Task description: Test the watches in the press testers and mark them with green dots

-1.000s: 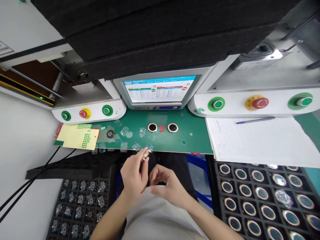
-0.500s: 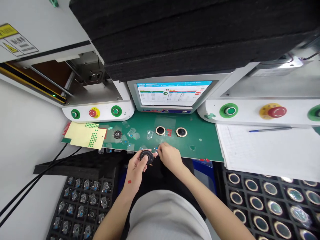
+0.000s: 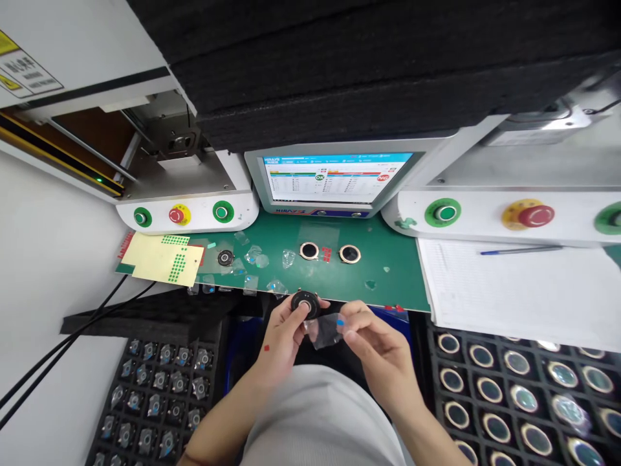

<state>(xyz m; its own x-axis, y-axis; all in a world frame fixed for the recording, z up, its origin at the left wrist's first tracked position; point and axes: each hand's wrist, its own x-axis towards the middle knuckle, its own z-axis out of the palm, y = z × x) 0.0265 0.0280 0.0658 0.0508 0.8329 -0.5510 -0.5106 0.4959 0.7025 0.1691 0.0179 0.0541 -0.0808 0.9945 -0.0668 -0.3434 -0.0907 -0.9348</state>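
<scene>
My left hand (image 3: 286, 333) grips a round black part (image 3: 305, 305) with a ringed centre, thumb on its face, just in front of the green mat's edge. My right hand (image 3: 381, 346) pinches the blue tab of a clear plastic film (image 3: 326, 331), which hangs between the two hands beside the black part. On the green mat (image 3: 334, 285) lie two gold-rimmed round pieces (image 3: 309, 250) with small red stickers (image 3: 326, 254) between them. Another black round part (image 3: 226, 257) sits on the mat at the left, near scattered clear films (image 3: 253, 255).
A monitor (image 3: 339, 181) stands behind the mat, between panels with green and red buttons. Dark trays of round parts (image 3: 497, 391) flank me. Paper sheets (image 3: 514, 291) with a blue pen (image 3: 521, 250) lie right; yellow sticker sheets (image 3: 162, 259) lie left.
My right hand has moved right and nearer my body, and now holds a clear film by its blue tab. My left hand has shifted slightly right with the black part. The view has shifted slightly.
</scene>
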